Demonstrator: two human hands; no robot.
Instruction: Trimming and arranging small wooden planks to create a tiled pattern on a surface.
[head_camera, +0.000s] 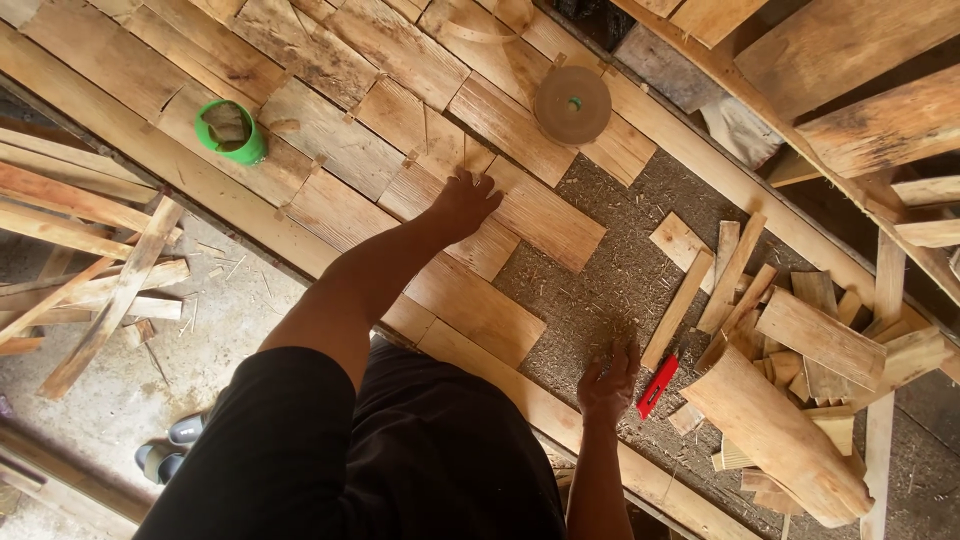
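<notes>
2 hands down: left hand (462, 205) fingers spread flat on pale rectangular wood plank (545, 220), gripping nothing; right hand (607, 380) splayed on sawdust board, red flat pencil (657, 385) just beside fingertips.

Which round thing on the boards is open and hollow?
The green ring-shaped tub, far left of the left hand; the brown disc is flat and closed.

Rough, matt wooden planks (540, 215) everywhere, sawdust-strewn coarse board (610, 290) beneath, one glossy red plastic tool (657, 385), green plastic cup (232, 132).
</notes>
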